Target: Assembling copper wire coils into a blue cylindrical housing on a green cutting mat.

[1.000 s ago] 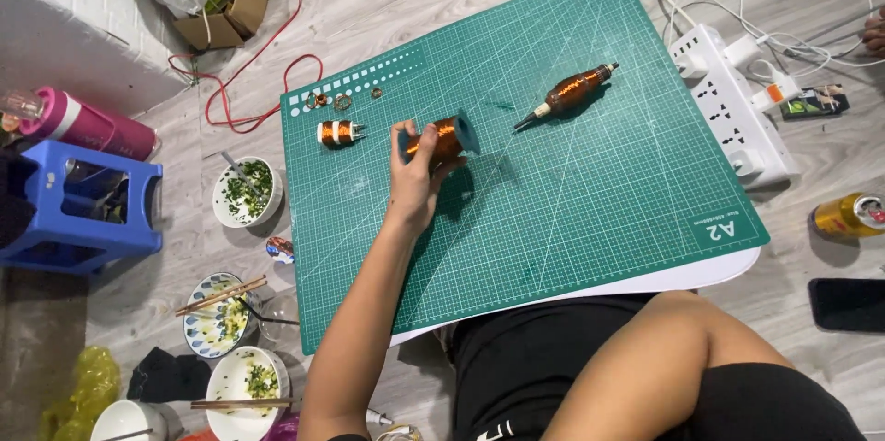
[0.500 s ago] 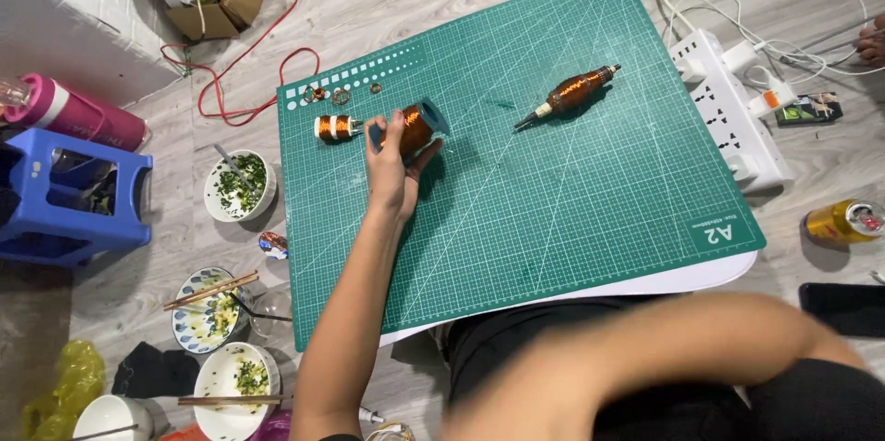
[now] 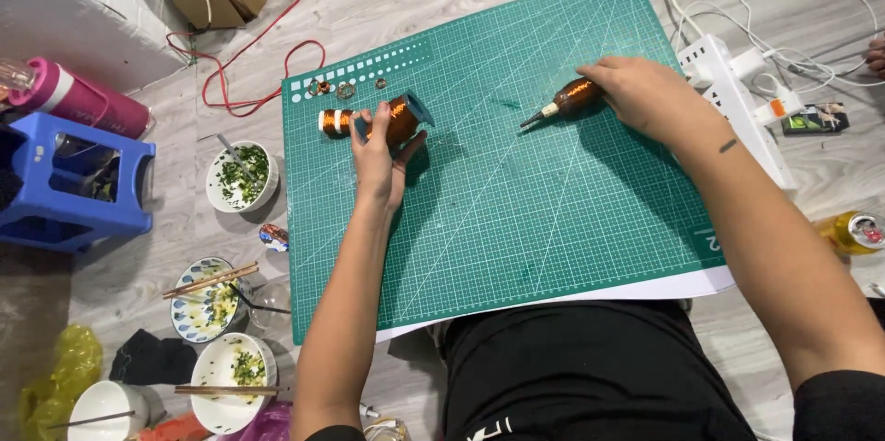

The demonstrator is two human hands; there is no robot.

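- Far left of the frame: sitting undisturbed — pink bottle [image 3: 83,98], blue stool [image 3: 69,185], bowls of chopped greens [image 3: 240,178] with chopsticks, all matching the pictures from a second ago.
- Left centre, upper part of the green cutting mat [image 3: 516,247]: left hand [image 3: 380,157] gripping the copper wire spool [image 3: 398,118], fingers curled closed around it, thumb pressing from the right. Having slid a little leftward on the mat since a second ago, now lying just beside the smaller spool [image 3: 336,121], close to touching.
- Above the spools: small metal rings [image 3: 332,89] lying near the mat's top edge, untouched.
- Centre right: the big change — right hand [image 3: 645,95], out of view half a second ago, now reaching in and closing over the rear of the copper-wound pointed tool [image 3: 562,105], fingers wrapping it, tip pointing lower left; still resting on the mat, as far as visible.
- Meaning both hands now engaged — spool in one, tool in the other, well apart.
- Far right: white power strip [image 3: 728,95] and cables beside the mat, yellow can [image 3: 853,231] at the edge.
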